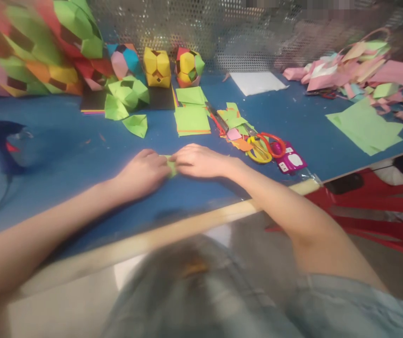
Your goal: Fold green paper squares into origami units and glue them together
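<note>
Between my two hands lies a small piece of green paper (171, 167), mostly covered by my fingers. My left hand (147, 169) presses on its left part with curled fingers. From the right, my right hand (199, 161) holds its other part down on the blue table (117, 206). Just beyond is a stack of square green paper (192, 119), with other colours at its lower edge. Left of the stack sit a folded green paper piece (137, 125) and a joined green paper shape (128, 92).
Scissors with orange and yellow handles (267, 148) lie among paper scraps (235, 122), near a purple packet (291, 158). A dark glue gun (0, 145) with a cord stands left. Coloured paper models (157, 68) line the mesh back (222, 37). A paper pile (367, 70) is at right.
</note>
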Demonstrator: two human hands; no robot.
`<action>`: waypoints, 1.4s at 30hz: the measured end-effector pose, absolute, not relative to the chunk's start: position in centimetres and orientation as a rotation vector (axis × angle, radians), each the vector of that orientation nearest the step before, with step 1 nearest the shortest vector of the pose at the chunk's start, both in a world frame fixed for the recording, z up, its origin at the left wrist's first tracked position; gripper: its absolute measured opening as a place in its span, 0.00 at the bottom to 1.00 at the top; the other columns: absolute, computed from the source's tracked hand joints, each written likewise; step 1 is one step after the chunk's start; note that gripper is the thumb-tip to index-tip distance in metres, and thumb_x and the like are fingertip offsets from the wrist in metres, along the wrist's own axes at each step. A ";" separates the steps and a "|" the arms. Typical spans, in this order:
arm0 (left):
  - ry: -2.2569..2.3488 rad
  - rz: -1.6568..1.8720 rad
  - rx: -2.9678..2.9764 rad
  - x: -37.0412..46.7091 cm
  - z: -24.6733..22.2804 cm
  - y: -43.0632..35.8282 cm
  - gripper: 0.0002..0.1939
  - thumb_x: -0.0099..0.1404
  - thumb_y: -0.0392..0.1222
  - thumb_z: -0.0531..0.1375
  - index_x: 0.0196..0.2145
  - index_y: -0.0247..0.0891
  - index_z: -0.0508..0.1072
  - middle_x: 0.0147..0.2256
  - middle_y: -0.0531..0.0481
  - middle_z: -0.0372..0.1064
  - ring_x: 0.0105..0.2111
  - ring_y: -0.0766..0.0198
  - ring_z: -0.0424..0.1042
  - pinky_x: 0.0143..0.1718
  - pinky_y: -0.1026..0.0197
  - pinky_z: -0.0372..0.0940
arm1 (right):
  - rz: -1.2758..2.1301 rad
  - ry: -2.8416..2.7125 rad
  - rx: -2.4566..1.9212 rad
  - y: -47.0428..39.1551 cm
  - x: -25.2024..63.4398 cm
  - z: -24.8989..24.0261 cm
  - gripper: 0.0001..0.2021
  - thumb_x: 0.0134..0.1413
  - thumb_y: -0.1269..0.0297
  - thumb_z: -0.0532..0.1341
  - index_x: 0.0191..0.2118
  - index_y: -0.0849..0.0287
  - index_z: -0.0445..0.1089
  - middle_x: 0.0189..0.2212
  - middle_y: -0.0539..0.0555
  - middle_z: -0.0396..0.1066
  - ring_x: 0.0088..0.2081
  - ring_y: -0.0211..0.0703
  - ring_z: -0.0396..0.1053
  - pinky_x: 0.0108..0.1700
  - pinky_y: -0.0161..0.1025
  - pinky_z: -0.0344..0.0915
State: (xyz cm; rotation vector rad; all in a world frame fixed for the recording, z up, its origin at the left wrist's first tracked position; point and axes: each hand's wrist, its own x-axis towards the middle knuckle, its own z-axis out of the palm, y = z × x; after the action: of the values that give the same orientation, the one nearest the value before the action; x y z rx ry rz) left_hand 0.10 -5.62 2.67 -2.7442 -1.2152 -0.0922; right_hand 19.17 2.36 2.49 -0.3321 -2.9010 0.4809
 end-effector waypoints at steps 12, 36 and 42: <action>-1.492 0.048 -2.656 2.3 3.2 -7.9 0.09 0.61 0.33 0.50 0.32 0.32 0.70 0.33 0.41 0.69 0.33 0.57 0.68 0.40 0.54 0.58 | 0.321 -2.685 -0.277 2.2 19.3 -0.7 0.11 0.59 0.69 0.53 0.41 0.62 0.72 0.44 0.59 0.73 0.45 0.45 0.69 0.49 0.46 0.62; -1.638 -0.185 -2.548 2.5 1.5 -7.9 0.14 0.66 0.39 0.47 0.33 0.33 0.70 0.34 0.42 0.68 0.35 0.59 0.67 0.41 0.55 0.60 | 0.428 -2.601 -0.257 1.0 19.7 0.9 0.17 0.57 0.70 0.52 0.53 0.62 0.64 0.50 0.62 0.68 0.52 0.48 0.65 0.52 0.50 0.64; -1.742 -0.305 -2.553 2.0 0.5 -7.8 0.12 0.64 0.42 0.51 0.36 0.30 0.69 0.40 0.38 0.65 0.40 0.57 0.67 0.42 0.56 0.63 | 0.503 -2.729 -0.314 0.8 19.5 -0.4 0.23 0.56 0.72 0.51 0.59 0.57 0.56 0.50 0.60 0.67 0.51 0.50 0.66 0.51 0.51 0.66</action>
State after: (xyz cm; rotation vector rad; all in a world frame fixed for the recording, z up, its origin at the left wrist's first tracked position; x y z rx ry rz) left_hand 2.02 -7.82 0.47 -2.5532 -1.7419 -0.3049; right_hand 19.54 0.79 -0.35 -0.3135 -2.7292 0.5034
